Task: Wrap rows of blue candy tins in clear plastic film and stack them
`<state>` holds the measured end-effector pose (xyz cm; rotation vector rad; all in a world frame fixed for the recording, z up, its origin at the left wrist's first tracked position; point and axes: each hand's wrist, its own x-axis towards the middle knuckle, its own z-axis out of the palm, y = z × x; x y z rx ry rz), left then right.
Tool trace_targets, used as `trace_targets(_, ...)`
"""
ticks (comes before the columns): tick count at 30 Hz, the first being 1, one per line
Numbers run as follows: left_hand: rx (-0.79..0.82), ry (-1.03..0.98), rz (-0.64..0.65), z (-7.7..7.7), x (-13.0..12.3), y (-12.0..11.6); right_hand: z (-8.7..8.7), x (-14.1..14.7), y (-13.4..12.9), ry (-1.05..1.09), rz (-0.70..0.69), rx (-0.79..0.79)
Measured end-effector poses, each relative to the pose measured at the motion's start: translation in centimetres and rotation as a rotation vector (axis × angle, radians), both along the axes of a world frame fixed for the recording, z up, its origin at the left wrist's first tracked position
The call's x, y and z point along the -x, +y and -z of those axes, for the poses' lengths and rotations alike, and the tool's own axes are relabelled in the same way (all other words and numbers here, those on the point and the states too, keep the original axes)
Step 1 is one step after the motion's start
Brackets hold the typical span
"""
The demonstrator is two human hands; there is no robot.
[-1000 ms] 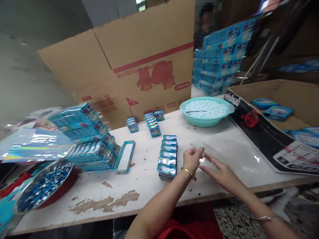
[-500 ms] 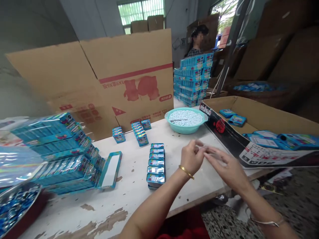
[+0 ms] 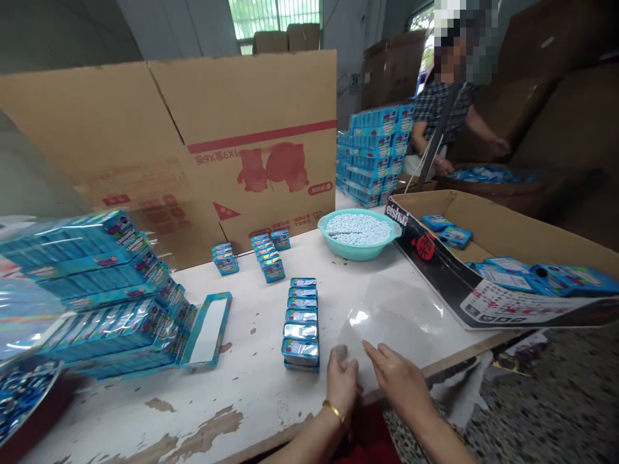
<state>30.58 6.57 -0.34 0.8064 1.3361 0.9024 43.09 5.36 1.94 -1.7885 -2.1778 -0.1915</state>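
One clear sheet (image 3: 399, 316) beyond right grip (image 3: 400, 380); blue packs (image 3: 301, 325) beside left grip (image 3: 341, 381).

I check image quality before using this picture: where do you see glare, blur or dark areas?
Head view: a bright glare patch on the clear plastic sheet; the left hand looks slightly blurred; the window is washed out; the cartons at upper right sink into shadow.

The left hand (image 3: 342, 377) and right hand (image 3: 400, 380) were near the film (image 3: 411, 316) on the worktop (image 3: 261, 367). Tins (image 3: 301, 325) stood leftward in a row, a bowl (image 3: 360, 252) beyond.
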Motion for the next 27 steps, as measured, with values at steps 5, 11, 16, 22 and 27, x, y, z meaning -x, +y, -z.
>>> trace_targets(5,-0.573,0.274,0.029,-1.3,3.2,-4.5,1.8,0.8,-0.2,0.127,0.017,0.325)
trace_targets(11,-1.054,0.695,0.601,-2.7,2.7,-2.8,1.2,0.6,0.6,0.325,-0.031,0.513)
trace_targets(16,-0.729,1.054,0.942,-1.4,-0.3,-1.7,1.0,-0.4,0.4,0.368,0.010,0.460)
trace_targets(22,-0.614,1.056,0.913,-1.4,-4.1,1.1,-2.1,-1.1,0.2,0.202,-0.068,0.074)
trace_targets(27,-0.750,0.899,0.929,-3.2,-6.6,5.1,-6.5,-3.4,1.7,0.042,-0.008,-0.306)
